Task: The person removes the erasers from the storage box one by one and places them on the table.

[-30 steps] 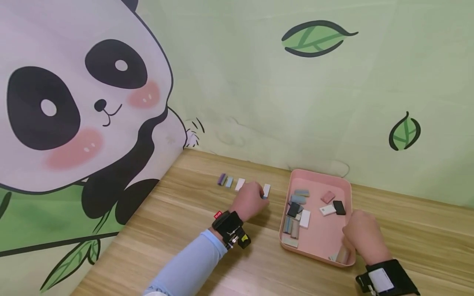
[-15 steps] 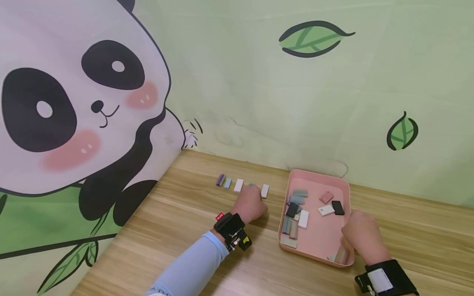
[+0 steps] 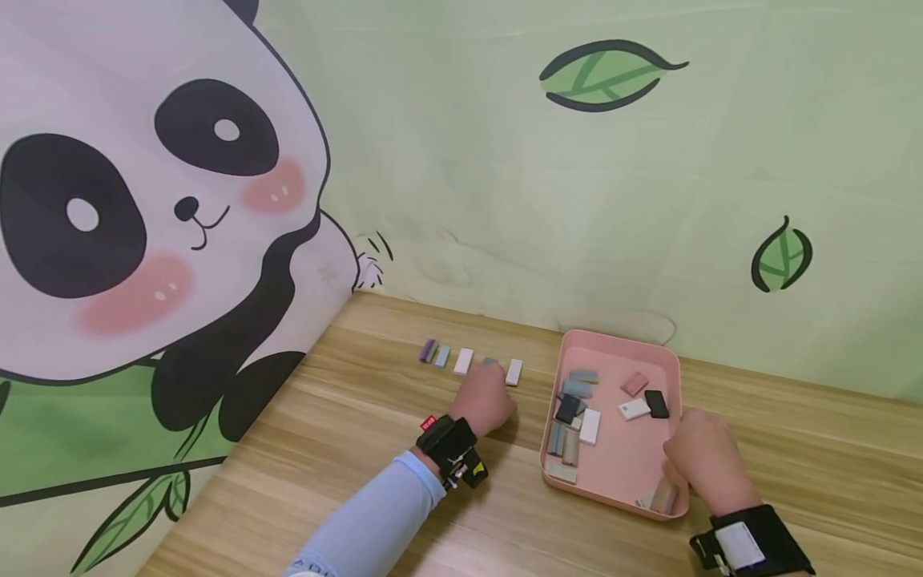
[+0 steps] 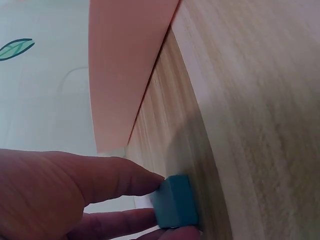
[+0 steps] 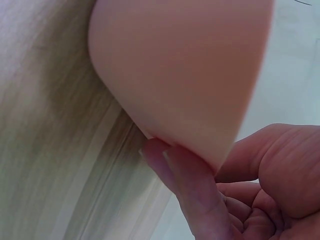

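Low over the table, my left hand [image 3: 485, 399] pinches a small blue block [image 4: 176, 202], eraser-like, between thumb and fingers. In the head view that hand hides the block. Just beyond its knuckles shows a bit of a grey-blue piece [image 3: 490, 361], in a row with a white block [image 3: 465, 361] on the left and another white block [image 3: 514, 372] on the right. My right hand [image 3: 710, 461] grips the right wall of the pink tray [image 5: 185, 70], its fingers against the outside and the thumb at the rim.
Blue, grey, black and white blocks crowd the tray's left side. A pink block [image 3: 634, 384], a white one [image 3: 634, 409] and a black one [image 3: 656, 404] lie towards its right. Purple [image 3: 429, 351] and light blue [image 3: 443, 357] pieces begin the row. A printed cloth wall [image 3: 461, 160] stands behind.
My left hand has shifted slightly left and down from beside the right-hand white block, uncovering the grey-blue piece. The right hand stays on the tray, and the head view has drifted slightly.
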The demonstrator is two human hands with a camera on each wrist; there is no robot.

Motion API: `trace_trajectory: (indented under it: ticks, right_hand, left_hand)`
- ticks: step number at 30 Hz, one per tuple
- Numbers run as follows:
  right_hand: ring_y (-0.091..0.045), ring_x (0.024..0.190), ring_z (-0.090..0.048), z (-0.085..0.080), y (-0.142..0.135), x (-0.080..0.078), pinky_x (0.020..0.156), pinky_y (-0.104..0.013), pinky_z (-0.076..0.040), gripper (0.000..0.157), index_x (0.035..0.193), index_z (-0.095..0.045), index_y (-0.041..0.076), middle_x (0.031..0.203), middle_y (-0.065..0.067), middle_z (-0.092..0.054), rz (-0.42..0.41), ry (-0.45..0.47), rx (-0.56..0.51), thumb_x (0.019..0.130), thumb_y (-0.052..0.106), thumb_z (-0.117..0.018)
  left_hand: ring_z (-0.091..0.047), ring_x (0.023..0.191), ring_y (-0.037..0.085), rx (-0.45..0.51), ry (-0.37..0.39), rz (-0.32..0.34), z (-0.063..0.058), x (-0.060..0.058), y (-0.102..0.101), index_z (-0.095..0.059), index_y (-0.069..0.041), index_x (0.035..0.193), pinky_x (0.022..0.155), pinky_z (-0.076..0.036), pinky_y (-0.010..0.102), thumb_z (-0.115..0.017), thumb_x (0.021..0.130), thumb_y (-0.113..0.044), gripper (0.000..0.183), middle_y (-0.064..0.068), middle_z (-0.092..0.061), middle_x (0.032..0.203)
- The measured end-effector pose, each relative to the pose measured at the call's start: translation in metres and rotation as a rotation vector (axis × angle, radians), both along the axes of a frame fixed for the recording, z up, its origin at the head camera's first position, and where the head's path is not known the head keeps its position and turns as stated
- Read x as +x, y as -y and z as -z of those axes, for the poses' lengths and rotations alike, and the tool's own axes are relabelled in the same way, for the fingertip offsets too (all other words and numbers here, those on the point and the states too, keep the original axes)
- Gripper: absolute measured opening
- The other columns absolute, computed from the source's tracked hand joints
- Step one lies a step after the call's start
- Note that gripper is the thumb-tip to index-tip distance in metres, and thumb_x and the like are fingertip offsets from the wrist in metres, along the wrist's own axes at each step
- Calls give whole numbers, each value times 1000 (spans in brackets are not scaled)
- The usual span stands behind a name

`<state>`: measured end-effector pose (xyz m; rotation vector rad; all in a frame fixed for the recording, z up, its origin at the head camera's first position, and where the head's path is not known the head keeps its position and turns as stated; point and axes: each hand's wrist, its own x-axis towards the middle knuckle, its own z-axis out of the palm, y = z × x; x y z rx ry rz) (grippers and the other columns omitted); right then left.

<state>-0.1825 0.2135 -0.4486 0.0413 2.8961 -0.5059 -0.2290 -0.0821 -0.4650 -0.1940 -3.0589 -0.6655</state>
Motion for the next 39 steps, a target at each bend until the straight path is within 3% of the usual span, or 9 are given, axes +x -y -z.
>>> trace_trajectory:
  ticks: [3, 6, 9, 11, 13, 18, 29, 34, 39]
  right_hand:
    - [-22, 56, -51, 0, 0, 0, 48, -28, -38, 14, 79, -57, -9, 66, -12, -52, 9, 8, -6, 81, 4, -53]
    - [-22, 56, -51, 0, 0, 0, 48, -28, -38, 14, 80, -57, -9, 66, -12, -51, 11, 1, -16, 81, 4, -53]
    - [-21, 56, -51, 1, 0, 0, 47, -28, -38, 14, 81, -57, -9, 65, -12, -51, 14, 2, -27, 82, 4, -53]
    - [-21, 55, -51, 1, 0, 0, 47, -28, -38, 14, 82, -57, -9, 65, -12, -51, 20, 13, -37, 83, 4, -53]
    - [-21, 56, -51, 1, 0, 0, 48, -28, -38, 14, 81, -57, -9, 65, -11, -51, 19, 20, -33, 83, 5, -53]
    - [-22, 56, -51, -1, 0, 1, 49, -28, -37, 13, 78, -58, -7, 65, -11, -52, 10, 9, -20, 82, 4, -53]
    - [-22, 56, -51, 0, 0, 1, 48, -28, -38, 12, 78, -57, -7, 66, -11, -52, 23, 1, -50, 81, 2, -51]
    - [-22, 57, -51, 1, 0, 1, 48, -28, -38, 12, 76, -58, -6, 67, -12, -53, 16, -9, -42, 81, 2, -51]
    - [-22, 57, -51, 1, -1, 0, 48, -29, -38, 12, 75, -58, -7, 67, -12, -54, 15, -25, -42, 80, 1, -51]
  left_hand:
    - [-48, 58, 14, -5, -2, 6, -3, 0, -1, -58, -7, 75, 47, -37, 23, -73, 73, -15, 17, 1, -53, 71]
    - [-42, 49, 12, -2, -22, 10, -10, 1, -7, -54, -11, 64, 41, -32, 24, -71, 74, -15, 21, -2, -45, 59]
    - [-47, 55, 16, -67, -80, 16, -21, 3, -16, -56, -11, 69, 47, -37, 27, -70, 76, -23, 20, 1, -49, 62]
    - [-54, 71, 21, -128, -132, 28, -27, 6, -24, -59, -9, 83, 59, -44, 31, -70, 76, -31, 26, 5, -56, 76]
    - [-55, 96, 29, -187, -165, 41, -32, 10, -33, -58, -8, 105, 76, -47, 40, -70, 77, -40, 44, 12, -58, 100]
    - [-33, 132, 43, -215, -193, 85, -38, 20, -58, -45, -12, 133, 98, -38, 57, -67, 79, -46, 67, 17, -44, 135]
    - [-23, 138, 45, -329, -164, 187, -23, 35, -110, -34, -25, 142, 105, -31, 58, -73, 70, -53, 87, 16, -31, 147]
    - [-24, 136, 44, -418, -143, 231, -11, 40, -121, -38, -26, 139, 104, -31, 58, -71, 71, -51, 80, 14, -33, 146]
    - [-26, 136, 42, -522, -114, 243, -7, 42, -126, -36, -24, 141, 106, -31, 55, -64, 77, -51, 75, 13, -33, 146]
